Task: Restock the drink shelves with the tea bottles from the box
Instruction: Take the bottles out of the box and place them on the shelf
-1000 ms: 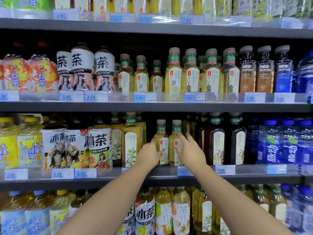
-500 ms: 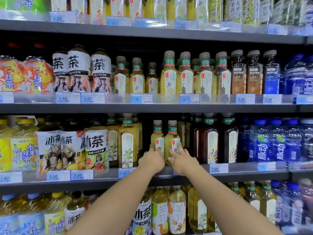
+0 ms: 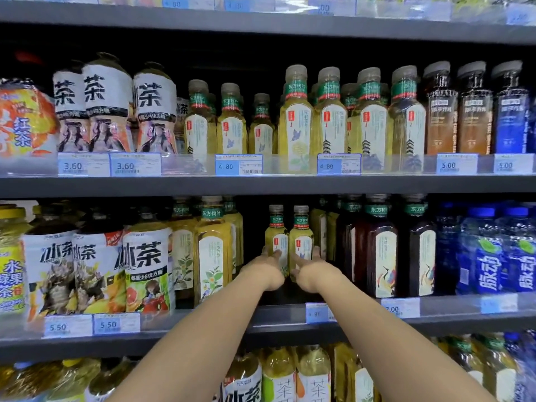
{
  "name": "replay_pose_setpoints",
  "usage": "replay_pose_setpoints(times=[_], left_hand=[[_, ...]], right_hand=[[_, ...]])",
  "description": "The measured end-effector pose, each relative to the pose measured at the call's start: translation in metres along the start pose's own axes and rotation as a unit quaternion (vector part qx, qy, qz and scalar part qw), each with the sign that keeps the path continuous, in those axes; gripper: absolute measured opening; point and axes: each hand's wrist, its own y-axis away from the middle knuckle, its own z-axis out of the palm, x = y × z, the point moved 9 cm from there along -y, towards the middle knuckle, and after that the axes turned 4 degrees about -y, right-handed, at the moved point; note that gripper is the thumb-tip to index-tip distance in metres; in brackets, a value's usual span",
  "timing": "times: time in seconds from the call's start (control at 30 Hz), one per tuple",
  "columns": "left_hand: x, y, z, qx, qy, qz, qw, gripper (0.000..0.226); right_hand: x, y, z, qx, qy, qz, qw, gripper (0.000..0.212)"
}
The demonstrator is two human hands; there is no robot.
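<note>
So the left hand [image 3: 265,271] is curling round the left tea bottle [image 3: 276,236] and the right hand [image 3: 314,271] is doing the same to the right tea bottle [image 3: 301,237], both standing upright deep on the middle shelf [image 3: 87,346], I'm guessing to line them up labels-out.

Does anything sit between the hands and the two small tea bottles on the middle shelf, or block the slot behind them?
Nothing visible does. The left hand and the right hand touch the two small tea bottles directly. The slot behind them is dark, so it cannot be told whether other bottles stand there.
</note>
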Motion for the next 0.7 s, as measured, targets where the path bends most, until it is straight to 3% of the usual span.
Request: replay_pose_setpoints(times=[0.27,0.5,0.7], left_hand=[[0.004,-0.036,0.003,-0.026,-0.010,0.023,0.999,0.089],[0.008,-0.062,0.013,-0.028,-0.017,0.011,0.999,0.094],[0.001,-0.071,0.017,-0.045,-0.051,0.009,0.998,0.093]], right_hand=[[0.005,-0.032,-0.010,0.016,0.020,0.018,1.000,0.065],[0.004,-0.069,-0.010,0.030,0.035,0.010,0.999,0.085],[-0.001,-0.084,-0.010,0.022,0.062,0.004,0.998,0.088]])
